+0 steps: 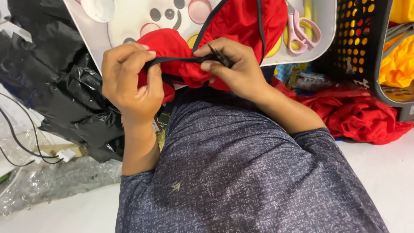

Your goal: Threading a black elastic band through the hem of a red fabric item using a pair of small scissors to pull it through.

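From the head view, you are holding a red garment [189, 64] against your chest at the edge of the white tray [129, 17], your left hand [129, 82] clenching its black trim strap [177, 61] while your right hand [235, 64] is pinching a small dark tool [221, 57] against that strap. The trimming looks mid-way: this piece is being worked, more red cloth [358, 114] is lying beside the black basket [358, 39], and pink scissors [302, 28] are resting unused on the tray.

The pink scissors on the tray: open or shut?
Shut. The pink scissors lie on the white tray with both handle loops close together; the blades are hidden.
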